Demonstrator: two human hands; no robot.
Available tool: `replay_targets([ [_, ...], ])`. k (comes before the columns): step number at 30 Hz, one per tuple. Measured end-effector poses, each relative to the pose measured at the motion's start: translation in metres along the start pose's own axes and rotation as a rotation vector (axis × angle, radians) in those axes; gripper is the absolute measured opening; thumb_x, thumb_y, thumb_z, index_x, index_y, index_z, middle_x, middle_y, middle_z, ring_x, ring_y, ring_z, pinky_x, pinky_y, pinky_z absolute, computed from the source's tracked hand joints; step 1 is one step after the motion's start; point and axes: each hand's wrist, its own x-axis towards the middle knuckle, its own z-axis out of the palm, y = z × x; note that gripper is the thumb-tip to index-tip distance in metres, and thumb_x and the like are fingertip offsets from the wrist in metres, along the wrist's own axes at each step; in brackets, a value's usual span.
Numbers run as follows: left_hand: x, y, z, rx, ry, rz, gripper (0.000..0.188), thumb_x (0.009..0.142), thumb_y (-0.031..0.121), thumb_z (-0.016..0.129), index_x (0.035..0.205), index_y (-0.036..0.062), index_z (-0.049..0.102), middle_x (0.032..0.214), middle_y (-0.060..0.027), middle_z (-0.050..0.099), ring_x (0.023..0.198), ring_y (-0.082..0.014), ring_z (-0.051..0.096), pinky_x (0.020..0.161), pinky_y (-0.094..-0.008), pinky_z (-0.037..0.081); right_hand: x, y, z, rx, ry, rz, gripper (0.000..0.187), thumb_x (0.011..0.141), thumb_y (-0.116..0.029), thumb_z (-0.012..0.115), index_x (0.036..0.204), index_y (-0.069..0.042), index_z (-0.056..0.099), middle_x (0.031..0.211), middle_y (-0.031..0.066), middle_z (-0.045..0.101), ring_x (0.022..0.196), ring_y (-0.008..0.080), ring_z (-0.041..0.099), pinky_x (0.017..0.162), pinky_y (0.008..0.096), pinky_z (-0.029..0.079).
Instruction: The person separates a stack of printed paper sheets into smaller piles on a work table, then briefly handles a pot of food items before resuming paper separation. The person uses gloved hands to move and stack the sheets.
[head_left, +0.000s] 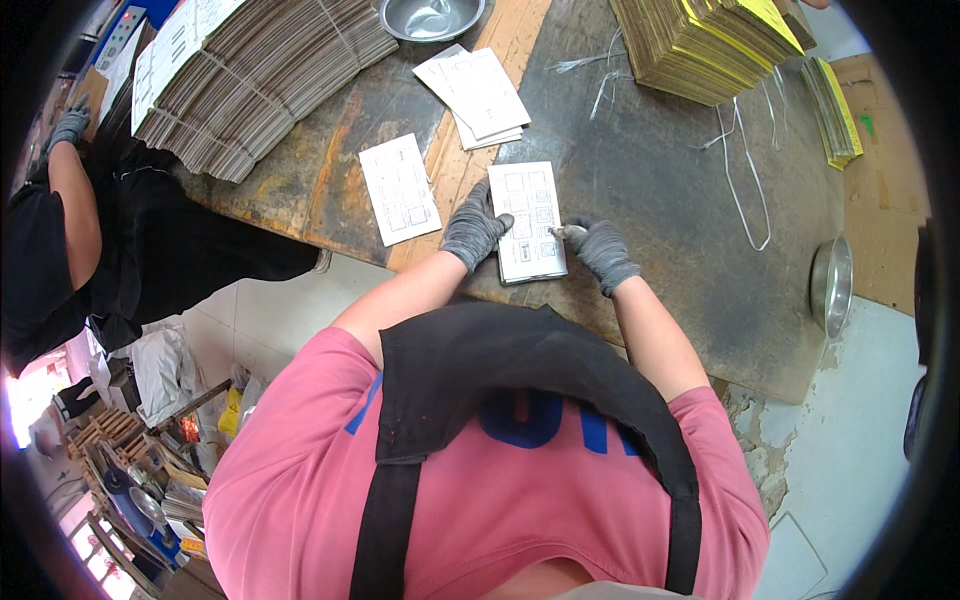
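A small stack of white printed cardboard sheets lies near the table's front edge, with rows of square drawings on its top face. My left hand, in a grey glove, grips its left edge, thumb over the top face. At the right edge is my gloved right hand, its fingers closed around a small pale-tipped thing that touches the top sheet. Its kind is too small to tell. Left of my left hand lies another white printed sheet. Farther back, several similar sheets overlap loosely.
Tied stacks of cardboard stand at back left, yellow-edged stacks at back right. White cords lie on the worn table. Metal bowls sit at the back and right edge. Another person's gloved hand is far left.
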Motion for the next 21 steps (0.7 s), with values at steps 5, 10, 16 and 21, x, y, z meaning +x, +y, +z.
replay_targets([
  [5, -0.002, 0.004, 0.001, 0.024, -0.004, -0.014, 0.064, 0.068, 0.001, 0.060, 0.125, -0.0018, 0.029, 0.113, -0.0162, 0.050, 0.105, -0.0218, 0.048, 0.088, -0.0284, 0.038, -0.017, -0.038, 0.030, -0.887, 0.089, -0.380, 0.015, 0.078, -0.016, 0.045, 0.080, -0.010, 0.058, 0.074, 0.0112, 0.061, 0.069, 0.0274, 0.061, 0.057, 0.0406, 0.046],
  [10, -0.009, 0.017, 0.003, 0.183, 0.035, 0.028, 0.069, 0.066, 0.003, 0.063, 0.125, -0.0013, 0.027, 0.111, -0.0170, 0.052, 0.101, -0.0239, 0.051, 0.086, -0.0292, 0.040, -0.019, -0.002, -0.003, -0.223, 0.145, -0.225, 0.027, 0.079, -0.027, 0.050, 0.093, -0.006, 0.058, 0.087, 0.0158, 0.060, 0.081, 0.0289, 0.058, 0.070, 0.0368, 0.044],
  [16, -0.007, 0.016, -0.009, 0.089, 0.019, -0.044, 0.059, 0.067, 0.007, 0.064, 0.118, -0.0040, 0.037, 0.104, -0.0166, 0.056, 0.096, -0.0229, 0.054, 0.083, -0.0287, 0.041, -0.023, 0.052, -0.003, 0.128, 0.285, -0.241, 0.027, 0.078, -0.027, 0.052, 0.092, -0.006, 0.059, 0.087, 0.0150, 0.060, 0.079, 0.0297, 0.057, 0.070, 0.0362, 0.043],
  [21, -0.011, 0.023, -0.032, 0.116, 0.036, -0.337, 0.032, 0.076, 0.012, 0.060, 0.101, -0.0039, 0.051, 0.086, -0.0098, 0.060, 0.072, -0.0179, 0.058, 0.064, -0.0298, 0.049, -0.024, 0.069, -0.003, 0.257, 0.316, -0.258, 0.026, 0.078, -0.025, 0.054, 0.091, -0.004, 0.058, 0.086, 0.0150, 0.059, 0.078, 0.0290, 0.056, 0.069, 0.0348, 0.043],
])
